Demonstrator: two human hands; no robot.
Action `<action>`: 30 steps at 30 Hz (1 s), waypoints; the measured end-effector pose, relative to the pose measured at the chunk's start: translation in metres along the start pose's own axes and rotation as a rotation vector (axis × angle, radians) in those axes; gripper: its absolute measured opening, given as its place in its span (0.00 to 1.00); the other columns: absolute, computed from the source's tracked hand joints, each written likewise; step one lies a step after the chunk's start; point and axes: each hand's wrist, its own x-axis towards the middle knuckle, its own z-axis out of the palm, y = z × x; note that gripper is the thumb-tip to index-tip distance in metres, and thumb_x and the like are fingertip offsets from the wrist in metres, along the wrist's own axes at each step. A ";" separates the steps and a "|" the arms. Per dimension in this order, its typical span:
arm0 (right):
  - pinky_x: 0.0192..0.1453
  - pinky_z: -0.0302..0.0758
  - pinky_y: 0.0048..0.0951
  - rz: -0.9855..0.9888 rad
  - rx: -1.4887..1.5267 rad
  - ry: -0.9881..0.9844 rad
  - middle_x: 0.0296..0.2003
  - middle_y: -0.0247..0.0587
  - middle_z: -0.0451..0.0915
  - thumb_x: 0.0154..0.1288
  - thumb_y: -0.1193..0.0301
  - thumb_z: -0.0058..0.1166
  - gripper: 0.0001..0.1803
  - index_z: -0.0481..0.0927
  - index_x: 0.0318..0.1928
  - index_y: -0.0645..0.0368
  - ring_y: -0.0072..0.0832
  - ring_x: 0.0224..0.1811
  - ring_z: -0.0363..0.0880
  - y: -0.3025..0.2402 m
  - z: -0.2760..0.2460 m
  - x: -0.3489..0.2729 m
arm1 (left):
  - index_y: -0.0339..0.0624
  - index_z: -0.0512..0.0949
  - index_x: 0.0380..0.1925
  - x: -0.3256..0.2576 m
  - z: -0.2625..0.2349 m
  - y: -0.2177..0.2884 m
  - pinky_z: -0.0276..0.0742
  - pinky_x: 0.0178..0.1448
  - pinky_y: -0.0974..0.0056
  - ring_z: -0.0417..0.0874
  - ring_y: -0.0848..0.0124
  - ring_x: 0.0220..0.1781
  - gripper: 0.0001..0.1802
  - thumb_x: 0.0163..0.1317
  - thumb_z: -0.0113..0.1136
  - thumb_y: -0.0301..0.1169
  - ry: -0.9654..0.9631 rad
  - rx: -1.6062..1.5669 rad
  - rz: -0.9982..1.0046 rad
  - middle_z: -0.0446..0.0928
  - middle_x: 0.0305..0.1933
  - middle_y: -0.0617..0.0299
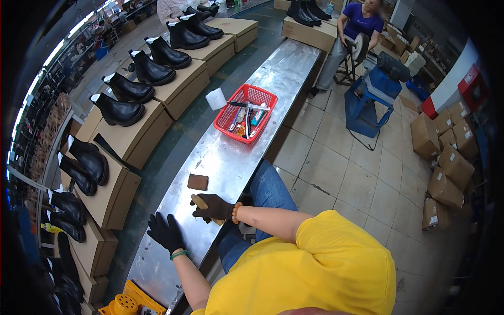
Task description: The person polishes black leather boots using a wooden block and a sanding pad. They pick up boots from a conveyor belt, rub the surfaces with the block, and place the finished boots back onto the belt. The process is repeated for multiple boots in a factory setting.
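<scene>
1. The right hand [211, 207], in a dark glove, is closed around a pale wooden handle [200, 200] near the table's [273, 84] right edge
2. The left hand [165, 232] rests spread and empty on the steel
3. A brown pad [198, 182] lies just beyond
4. A red basket [245, 113] of tools sits farther up; black boots [118, 110] on boxes line the left

Right hand [212, 207]: gloved fingers hide most of the pale wooden-handled tool [199, 200], its working end unseen | Red basket [245, 113]: contents too small to tell apart | Yellow object [130, 303]: cut off by lower edge | Boots [63, 286] at lower left: lost in dark rim | Seated person [353, 31]: hands hidden behind wheel.
</scene>
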 end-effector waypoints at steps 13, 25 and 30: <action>0.22 0.72 0.25 -0.048 -0.015 0.018 0.22 0.35 0.75 0.57 0.67 0.62 0.20 0.71 0.47 0.60 0.19 0.17 0.72 0.013 0.003 0.002 | 0.42 0.72 0.55 -0.002 0.004 -0.003 0.45 0.70 0.42 0.61 0.53 0.68 0.26 0.62 0.50 0.46 -0.017 -0.012 -0.008 0.64 0.66 0.52; 0.20 0.72 0.27 0.048 -0.250 0.035 0.21 0.38 0.73 0.57 0.68 0.60 0.17 0.69 0.41 0.61 0.24 0.16 0.73 0.010 0.021 0.015 | 0.53 0.60 0.65 0.015 -0.024 0.012 0.39 0.70 0.37 0.53 0.53 0.72 0.31 0.65 0.42 0.52 -0.252 0.095 -0.138 0.55 0.71 0.54; 0.18 0.71 0.28 0.135 -0.256 0.013 0.20 0.38 0.72 0.57 0.64 0.60 0.17 0.69 0.36 0.61 0.24 0.15 0.73 0.010 0.017 0.023 | 0.53 0.65 0.62 0.039 -0.037 0.015 0.43 0.68 0.35 0.59 0.54 0.69 0.30 0.64 0.41 0.54 -0.345 0.036 -0.178 0.58 0.69 0.55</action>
